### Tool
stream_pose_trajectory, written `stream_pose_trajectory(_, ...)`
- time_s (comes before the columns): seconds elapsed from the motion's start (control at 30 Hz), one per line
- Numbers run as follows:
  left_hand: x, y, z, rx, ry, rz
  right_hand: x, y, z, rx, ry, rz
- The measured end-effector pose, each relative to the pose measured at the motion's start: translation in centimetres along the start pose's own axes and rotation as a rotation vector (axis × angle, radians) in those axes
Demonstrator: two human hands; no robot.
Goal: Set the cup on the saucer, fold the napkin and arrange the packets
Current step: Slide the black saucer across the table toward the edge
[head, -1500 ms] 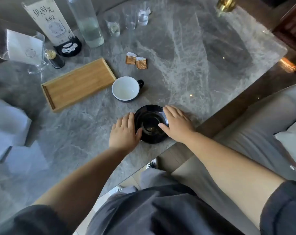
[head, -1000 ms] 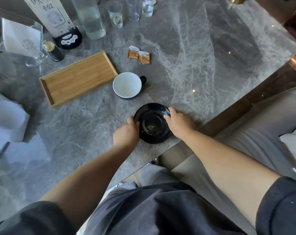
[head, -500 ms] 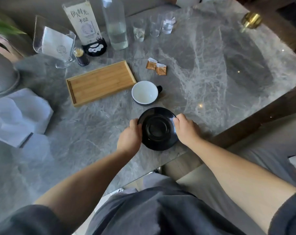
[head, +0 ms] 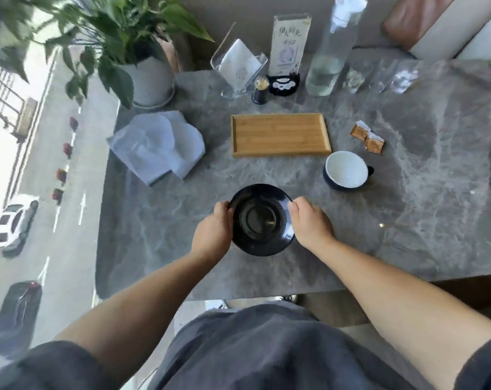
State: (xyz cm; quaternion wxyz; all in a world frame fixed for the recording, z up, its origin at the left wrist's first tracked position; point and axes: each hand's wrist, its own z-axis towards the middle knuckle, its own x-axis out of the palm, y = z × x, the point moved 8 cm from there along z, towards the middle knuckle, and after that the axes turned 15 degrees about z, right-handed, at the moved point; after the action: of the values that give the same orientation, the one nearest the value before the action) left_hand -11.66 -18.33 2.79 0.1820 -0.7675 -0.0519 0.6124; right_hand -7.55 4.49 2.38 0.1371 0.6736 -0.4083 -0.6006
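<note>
A black saucer [head: 259,198] is held at its two sides, near the front middle of the grey marble table [head: 421,215]. My left hand [head: 214,230] grips its left rim and my right hand [head: 309,223] grips its right rim. An empty cup [head: 345,170], dark outside and white inside, stands to the right and behind the saucer. Two brown packets [head: 368,137] lie beyond the cup. A crumpled white napkin [head: 157,146] lies at the back left.
A wooden tray [head: 279,135] lies behind the saucer. Further back stand a napkin holder [head: 238,68], a toothpick jar [head: 260,90], a table sign [head: 286,52], a tall bottle [head: 331,52] and several small glasses [head: 379,77]. A potted plant [head: 146,77] fills the back left corner.
My hands shifted from lying over the saucer to gripping its two sides, and it now sits further from the table's front edge. The view swung to face the table squarely.
</note>
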Motion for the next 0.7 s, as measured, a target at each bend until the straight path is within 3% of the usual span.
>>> stream_pose_trajectory(0.43, -3.5, 19.6, -3.1, -0.203, -0.079, -0.019, 16.5, 11.9, -0.8, -0.074, 0.214, 0.021)
stream_pose_trajectory(0.7, -2.9, 24.4, -3.2, -0.25, -0.029, -0.006, 20.8, 14.0, -1.1, -0.081, 0.233, -0.074)
